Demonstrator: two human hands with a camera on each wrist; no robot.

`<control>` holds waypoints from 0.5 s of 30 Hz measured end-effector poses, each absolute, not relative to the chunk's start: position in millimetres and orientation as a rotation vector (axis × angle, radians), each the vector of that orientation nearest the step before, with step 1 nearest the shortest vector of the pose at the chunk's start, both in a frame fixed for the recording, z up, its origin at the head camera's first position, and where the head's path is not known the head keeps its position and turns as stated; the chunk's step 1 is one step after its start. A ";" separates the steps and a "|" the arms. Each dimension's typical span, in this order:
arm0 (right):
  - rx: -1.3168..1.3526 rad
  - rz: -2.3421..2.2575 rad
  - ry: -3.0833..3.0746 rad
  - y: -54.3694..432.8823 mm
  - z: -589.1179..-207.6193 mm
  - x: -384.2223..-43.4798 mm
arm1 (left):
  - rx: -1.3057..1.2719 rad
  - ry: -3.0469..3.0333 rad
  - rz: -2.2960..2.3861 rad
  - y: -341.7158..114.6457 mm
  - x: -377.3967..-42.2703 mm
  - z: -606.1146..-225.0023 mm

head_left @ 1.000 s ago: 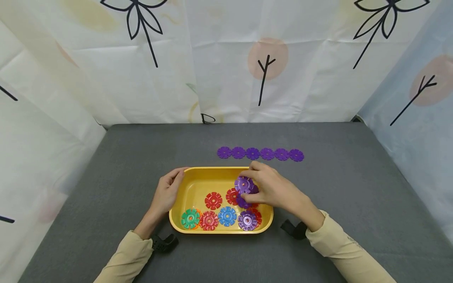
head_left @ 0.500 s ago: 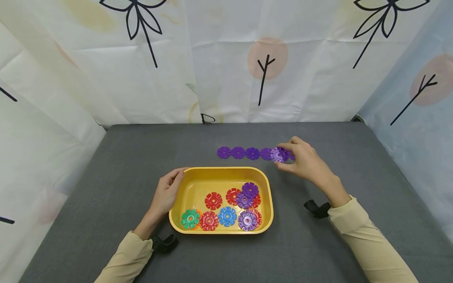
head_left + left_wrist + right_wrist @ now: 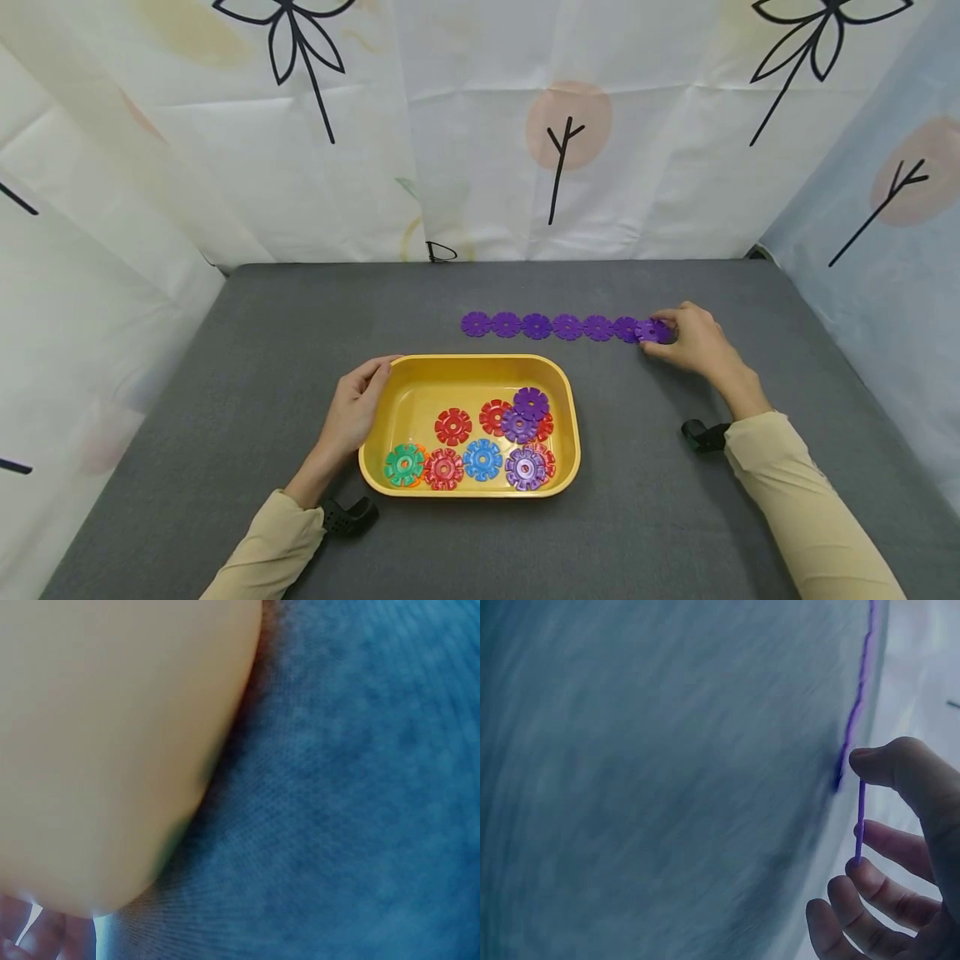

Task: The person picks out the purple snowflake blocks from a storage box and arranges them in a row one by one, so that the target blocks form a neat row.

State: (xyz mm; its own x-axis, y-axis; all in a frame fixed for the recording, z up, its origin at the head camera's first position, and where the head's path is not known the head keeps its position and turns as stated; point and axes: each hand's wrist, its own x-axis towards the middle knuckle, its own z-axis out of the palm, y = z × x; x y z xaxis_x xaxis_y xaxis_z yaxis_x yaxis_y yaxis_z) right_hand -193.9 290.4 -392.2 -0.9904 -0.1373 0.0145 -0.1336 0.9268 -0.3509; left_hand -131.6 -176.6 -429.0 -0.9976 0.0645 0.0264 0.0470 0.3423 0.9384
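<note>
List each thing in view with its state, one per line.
Tray: upright, partly filled
Tray discs: scattered, some overlapping
Disc row: flat on the table
Held disc: raised off the table
Left hand: gripping the tray's rim
Right hand: pinching the held disc

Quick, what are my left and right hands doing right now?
Left hand: holding the yellow tray at its far left corner.
Right hand: pinching a purple flower disc.

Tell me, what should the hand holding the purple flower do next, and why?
Probably the right hand should lower its purple flower onto the table, at the right end of the row of flowers. The row is all purple, the held flower matches and is by that end, and the right wrist view seems to show it pinched above the table.
</note>
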 end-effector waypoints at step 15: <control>-0.164 -0.594 2.996 307.6 -399.0 -201.4 | 0.100 2.551 1.792 -176.7 -130.9 -428.2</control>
